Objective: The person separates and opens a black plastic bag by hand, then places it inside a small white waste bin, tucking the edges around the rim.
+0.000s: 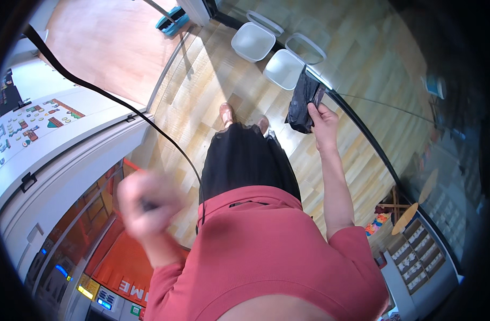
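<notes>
Two hands apart: left [148,203] blurred, right [324,124] outstretched, pinching black plastic [303,101].

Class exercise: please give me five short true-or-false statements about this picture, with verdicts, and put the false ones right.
1. The right hand holds a black bag. True.
2. Both hands touch the bag. False: the left hand is apart from it, blurred by motion.
3. Two white bins stand on the floor. True.
4. The skirt is black. True.
5. The top is green. False: it is a red top.
</notes>
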Demonstrator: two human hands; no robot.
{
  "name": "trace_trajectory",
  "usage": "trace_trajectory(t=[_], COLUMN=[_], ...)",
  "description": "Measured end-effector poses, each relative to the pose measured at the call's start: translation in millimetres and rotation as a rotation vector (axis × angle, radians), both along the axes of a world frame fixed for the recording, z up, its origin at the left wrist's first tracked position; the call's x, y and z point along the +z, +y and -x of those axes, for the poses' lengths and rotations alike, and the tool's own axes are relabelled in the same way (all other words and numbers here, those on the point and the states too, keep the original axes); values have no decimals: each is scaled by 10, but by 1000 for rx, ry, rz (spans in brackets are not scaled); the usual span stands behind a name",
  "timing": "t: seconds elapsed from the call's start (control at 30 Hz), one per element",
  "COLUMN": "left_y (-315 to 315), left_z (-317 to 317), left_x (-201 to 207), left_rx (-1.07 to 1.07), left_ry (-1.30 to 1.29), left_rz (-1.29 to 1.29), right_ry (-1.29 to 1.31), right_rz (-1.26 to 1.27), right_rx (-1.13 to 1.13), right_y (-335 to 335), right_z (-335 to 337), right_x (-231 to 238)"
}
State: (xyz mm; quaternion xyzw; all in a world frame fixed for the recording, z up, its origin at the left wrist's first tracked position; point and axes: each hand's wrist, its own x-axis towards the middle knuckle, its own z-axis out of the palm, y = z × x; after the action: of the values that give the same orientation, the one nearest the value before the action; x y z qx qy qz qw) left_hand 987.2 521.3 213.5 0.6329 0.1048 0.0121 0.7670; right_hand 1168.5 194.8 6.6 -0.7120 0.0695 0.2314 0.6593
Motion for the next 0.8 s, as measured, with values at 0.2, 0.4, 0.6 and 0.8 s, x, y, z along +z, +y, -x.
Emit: trace_trajectory(t=[0.2, 0.4, 0.6, 0.8], left_y=[-1008, -1082, -1081, -877], left_z=[-1199, -1287, -1263, -1232], left_x=[-1350, -1711, -1788, -1809], left_rx=[-119, -495, -55, 107], left_ry=[302, 370, 472, 465], left_rz=[62, 80, 385, 335], right_ry=[164, -477, 52, -142], right_rz=[-334, 387, -138, 84], right_rx=[-51, -42, 6, 130], right_y=[476, 127, 348, 345], right_z=[-84, -430, -80, 63], right_x=[625, 595, 416, 284])
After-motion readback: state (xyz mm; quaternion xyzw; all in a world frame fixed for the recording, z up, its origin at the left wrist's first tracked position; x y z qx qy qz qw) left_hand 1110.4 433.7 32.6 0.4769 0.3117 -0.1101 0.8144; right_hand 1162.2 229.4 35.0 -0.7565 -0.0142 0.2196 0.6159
